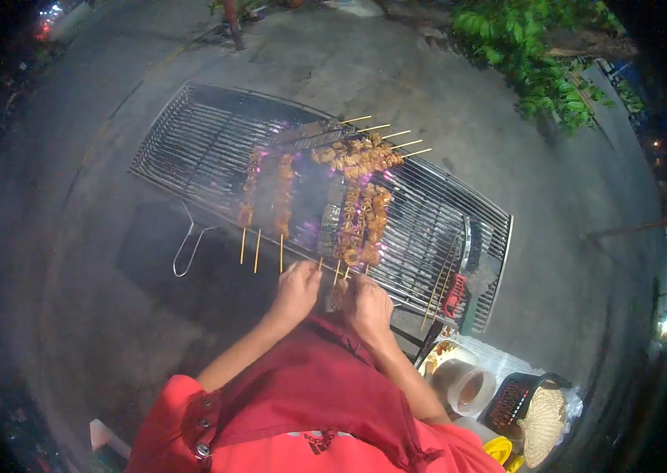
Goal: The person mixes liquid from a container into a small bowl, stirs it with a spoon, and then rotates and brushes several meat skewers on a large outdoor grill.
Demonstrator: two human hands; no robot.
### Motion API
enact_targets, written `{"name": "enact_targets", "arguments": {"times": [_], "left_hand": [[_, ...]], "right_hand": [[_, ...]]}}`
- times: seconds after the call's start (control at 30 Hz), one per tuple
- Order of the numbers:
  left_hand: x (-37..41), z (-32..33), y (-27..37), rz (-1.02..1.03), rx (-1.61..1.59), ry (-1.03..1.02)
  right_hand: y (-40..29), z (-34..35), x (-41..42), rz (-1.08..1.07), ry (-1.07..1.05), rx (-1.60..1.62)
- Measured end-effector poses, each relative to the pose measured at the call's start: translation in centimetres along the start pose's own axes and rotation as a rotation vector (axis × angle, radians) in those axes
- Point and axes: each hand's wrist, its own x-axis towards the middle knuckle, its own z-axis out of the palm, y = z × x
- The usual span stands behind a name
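Skewers of meat lie over a smoking charcoal grill grate (422, 219). My left hand (299, 290) pinches the stick end of a skewer with dark grey square pieces (329, 227) at the grill's near edge. My right hand (369, 301) is at the stick ends of the browned skewers (363, 224) just to the right; its fingertips are partly hidden, and which stick it grips cannot be told. Two browned meat skewers (283, 198) lie to the left with sticks pointing at me. Farther back, a group of skewers (363, 156) lies crosswise, sticks pointing right.
A red-handled tool (455, 295) and bare sticks (443, 281) rest on the grill's right end. A wire handle (191, 242) juts from the front. At lower right stand a plastic tub of sauce (471, 390), a black basket (511, 399) and a woven fan (544, 423).
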Motion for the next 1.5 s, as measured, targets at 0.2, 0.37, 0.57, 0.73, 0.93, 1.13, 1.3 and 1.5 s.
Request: {"name": "enact_targets", "arguments": {"times": [0.2,0.37,0.57,0.73,0.93,1.13,1.3,1.5], "left_hand": [[0.7,0.3,2.2,-0.149,0.011,-0.366],[0.4,1.2,1.2,-0.239,-0.069,-0.38],[0.5,1.0,2.4,-0.358,-0.08,-0.389],[0.6,0.8,2.7,-0.254,-0.036,-0.419],[0.9,0.2,3.5,-0.391,-0.139,-0.486],[0.6,0.2,3.2,-0.281,-0.137,-0.477],[0.7,0.1,3.6,-0.364,-0.146,-0.52],[0.2,0.0,3.6,-0.307,-0.107,-0.432]], "right_hand": [[1.2,1.3,0.3,-0.061,-0.016,-0.069],[1.1,0.9,-0.4,-0.1,0.055,-0.052],[0.9,1.3,-0.2,-0.043,0.023,0.01],[1.5,1.3,-0.3,-0.096,0.028,0.005],[2.4,0.1,-0.8,-0.015,0.187,0.028],[3.6,0.5,-0.2,-0.022,0.183,0.053],[3.9,0.8,-0.4,-0.009,0.106,0.038],[4.3,-0.1,-0.8,-0.015,0.09,0.07]]}}
